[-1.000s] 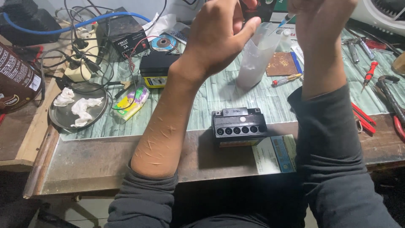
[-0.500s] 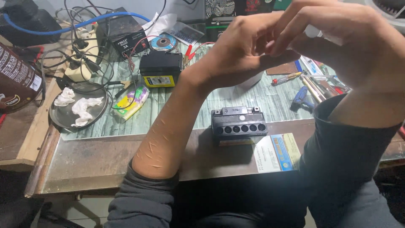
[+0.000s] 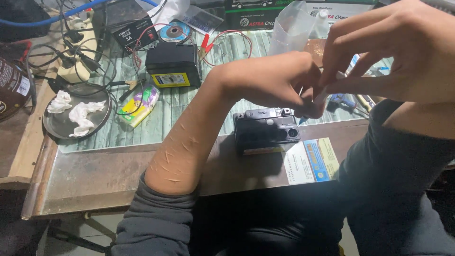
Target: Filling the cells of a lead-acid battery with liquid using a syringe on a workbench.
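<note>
Both hands meet just above the small black battery (image 3: 266, 129) on the worktop (image 3: 118, 166). The left hand (image 3: 275, 80) has its fingers curled shut around a slim white tube (image 3: 321, 95), gripped from the other side by the pinched fingers of the right hand (image 3: 393, 52). A folded leaflet (image 3: 310, 160) lies just beside the battery, below the fingers.

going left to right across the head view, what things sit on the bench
Brown bottle → round metal tray with crumpled tissues → colourful packet → black and yellow battery → black battery under the left hand → paper leaflet → right hand.
</note>
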